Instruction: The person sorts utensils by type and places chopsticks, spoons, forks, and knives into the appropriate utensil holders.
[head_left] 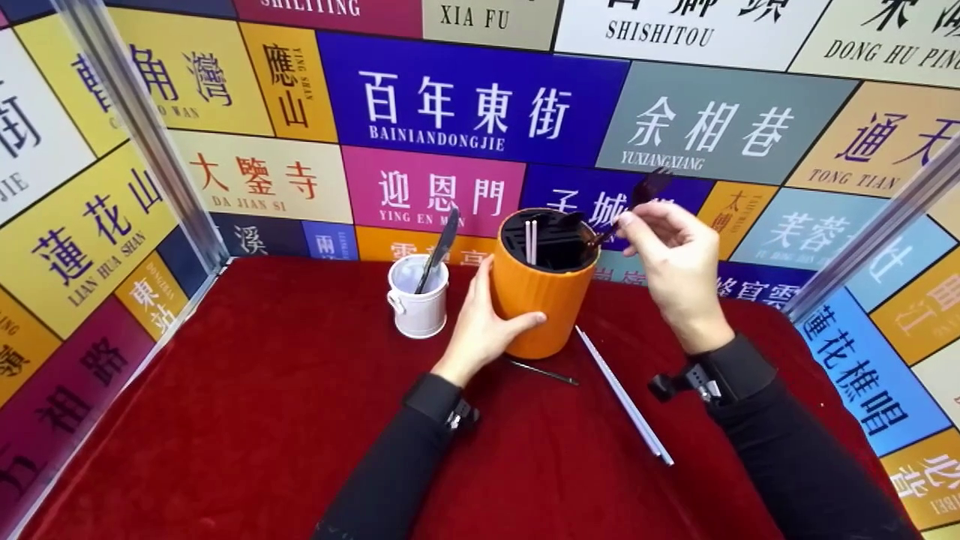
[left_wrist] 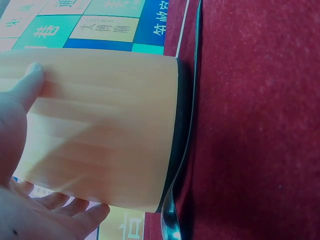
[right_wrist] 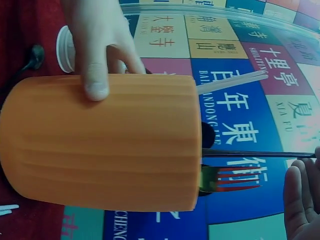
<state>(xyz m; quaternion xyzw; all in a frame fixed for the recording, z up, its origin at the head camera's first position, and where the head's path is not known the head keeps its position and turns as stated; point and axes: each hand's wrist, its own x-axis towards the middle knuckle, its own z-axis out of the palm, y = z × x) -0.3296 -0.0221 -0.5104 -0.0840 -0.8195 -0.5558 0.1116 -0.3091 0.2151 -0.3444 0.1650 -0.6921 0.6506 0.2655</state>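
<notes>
My left hand [head_left: 484, 330] grips an orange utensil holder [head_left: 544, 311] from its left side, thumb across the front. Its black slotted top holds two pale chopsticks [head_left: 531, 241], a shiny fork [right_wrist: 235, 179] with tines up and a dark rounded utensil end [right_wrist: 208, 134]. Above the rim, on the right, my right hand [head_left: 675, 259] pinches a dark, thin-handled utensil [right_wrist: 255, 153] whose lower end goes into the holder. What kind it is I cannot tell. A dark spoon [left_wrist: 171, 217] lies on the cloth along the holder's base.
Left of the holder stands a small white bucket [head_left: 418, 307] with a knife [head_left: 442, 244] leaning in it. Two pale chopsticks [head_left: 622, 397] lie on the red cloth [head_left: 247, 420] to the right. Behind the table rises a wall of coloured signs [head_left: 480, 97].
</notes>
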